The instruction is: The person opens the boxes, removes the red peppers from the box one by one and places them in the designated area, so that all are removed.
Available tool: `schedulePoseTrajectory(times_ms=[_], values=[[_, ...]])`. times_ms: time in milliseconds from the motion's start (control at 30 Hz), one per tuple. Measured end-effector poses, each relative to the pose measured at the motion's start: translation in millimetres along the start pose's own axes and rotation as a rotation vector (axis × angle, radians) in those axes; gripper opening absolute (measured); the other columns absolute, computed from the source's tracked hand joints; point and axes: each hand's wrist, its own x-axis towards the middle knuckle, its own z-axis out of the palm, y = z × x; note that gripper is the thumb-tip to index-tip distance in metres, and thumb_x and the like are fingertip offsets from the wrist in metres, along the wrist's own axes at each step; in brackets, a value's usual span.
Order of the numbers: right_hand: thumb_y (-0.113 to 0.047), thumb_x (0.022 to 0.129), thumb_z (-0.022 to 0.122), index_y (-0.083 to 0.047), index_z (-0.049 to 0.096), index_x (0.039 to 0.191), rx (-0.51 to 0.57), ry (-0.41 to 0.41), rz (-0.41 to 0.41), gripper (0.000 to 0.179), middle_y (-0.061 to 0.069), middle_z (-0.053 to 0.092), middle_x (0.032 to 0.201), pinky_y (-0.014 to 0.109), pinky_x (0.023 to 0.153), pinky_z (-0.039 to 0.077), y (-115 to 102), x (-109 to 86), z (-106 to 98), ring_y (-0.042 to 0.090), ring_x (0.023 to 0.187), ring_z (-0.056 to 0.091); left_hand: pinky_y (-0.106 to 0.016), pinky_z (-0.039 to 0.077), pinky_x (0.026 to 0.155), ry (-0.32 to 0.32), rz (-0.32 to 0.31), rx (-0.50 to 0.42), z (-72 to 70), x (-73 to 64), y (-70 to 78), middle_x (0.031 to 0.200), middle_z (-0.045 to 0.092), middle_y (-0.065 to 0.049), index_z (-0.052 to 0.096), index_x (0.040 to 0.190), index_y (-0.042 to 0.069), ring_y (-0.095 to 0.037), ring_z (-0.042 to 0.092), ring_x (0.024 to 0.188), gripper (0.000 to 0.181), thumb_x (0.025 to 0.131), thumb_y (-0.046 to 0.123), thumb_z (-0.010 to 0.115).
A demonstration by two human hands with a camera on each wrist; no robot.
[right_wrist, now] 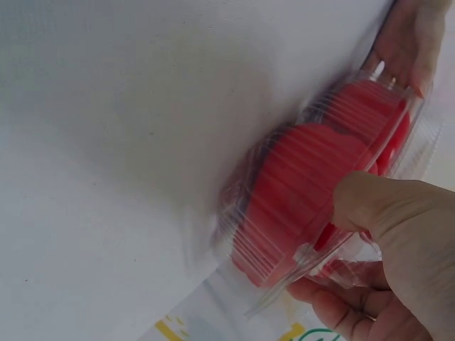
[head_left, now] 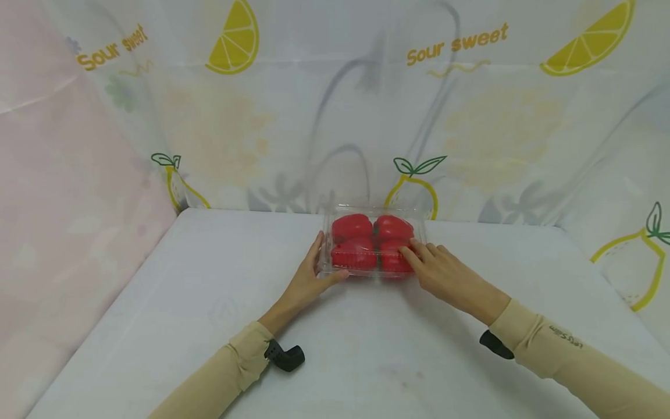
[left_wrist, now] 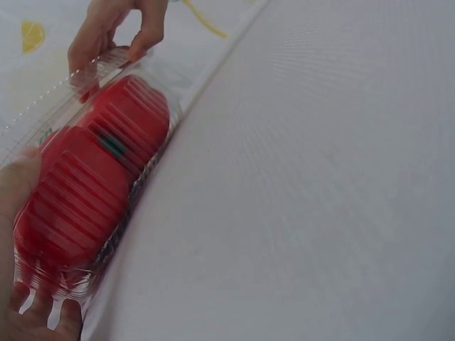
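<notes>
1. Where the fingertips of the right hand met the clear box, thumb and fingers were clamped on the plastic at its right end, the thumb on the near side and the other fingers beyond; this was judged a pinch on the edge rather than a carrying hold.

2. The left hand was clamped round the opposite end, its thumb along the front edge and its other fingers, slightly apart, against the side. That grip presumably braced the box against sliding or turning.

3. Four red peppers lay inside the box, two by two and close together, the snug walls apparently keeping them from rolling. Whether the lid was fully fastened could not be told.

4. The box was located at the far side of the white table, between the hands, a position that gave each hand one end.

5. Dark devices were worn at both wrists, beside the cuffs of beige sleeves.

6. Behind the table hung a lemon-patterned curtain.
</notes>
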Motion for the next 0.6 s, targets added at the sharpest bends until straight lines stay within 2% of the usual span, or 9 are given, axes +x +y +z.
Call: schedulePoseTrajectory(times_ms=[300,600], values=[[-0.006,0.074,0.077,0.003,0.043,0.13,0.043,-0.032,0.017,0.066,0.024,0.052,0.127,0.043,0.082,0.051,0.6,-2.5,-1.1,0.034,0.097,0.059,-0.046,0.029,0.113,0.038,0.031,0.043,2.1,-1.3,0.0,0.157,0.016,0.008,0.006,0.151,0.034,-0.021,0.023,0.144,0.102,0.076,0.043,0.075],[-0.003,0.077,0.074,0.003,0.042,0.132,0.088,-0.05,0.038,0.064,0.025,0.049,0.13,0.046,0.088,0.049,0.8,-3.5,1.5,0.036,0.104,0.056,-0.045,0.028,0.113,0.044,0.042,0.047,2.8,-1.1,-1.1,0.157,0.018,0.009,0.006,0.152,0.03,-0.02,0.023,0.144,0.104,0.076,0.041,0.076]])
